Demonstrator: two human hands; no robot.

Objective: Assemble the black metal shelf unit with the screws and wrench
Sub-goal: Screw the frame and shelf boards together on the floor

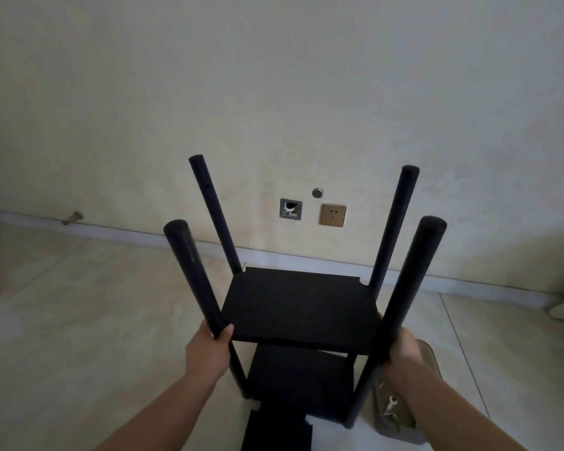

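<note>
1. The black shelf unit (302, 307) stands upright on the tiled floor (79, 320), right in front of the person and close to the wall. Four round black posts poke up well above the top board, splaying outward in this wide-angle view
2. The upper board (302, 310) sits between the posts, with notched corners at the back where the rear posts pass. A lower board (302, 382) shows underneath it, and another flat black panel (277, 431) lies on the floor at the bottom edge of the view
3. Left hand (210, 349) has its grip wrapped tight around the front left post (194, 275), just at the level of the upper board's edge
4. Right hand (401, 351) is clamped the same way on the front right post (411, 281), fingers curled round it, beside the board's right corner
5. Just right of the unit's base there's a beige slipper-looking thing (401, 418) on the floor with a small silver wrench (390, 405) lying on it, plus a couple of tiny bits near it that I can't make out
6. On the cream wall (274, 76) behind: a gold socket (332, 215), an open metal box (290, 208) next to it, and a little round cap (317, 192) above them
</note>
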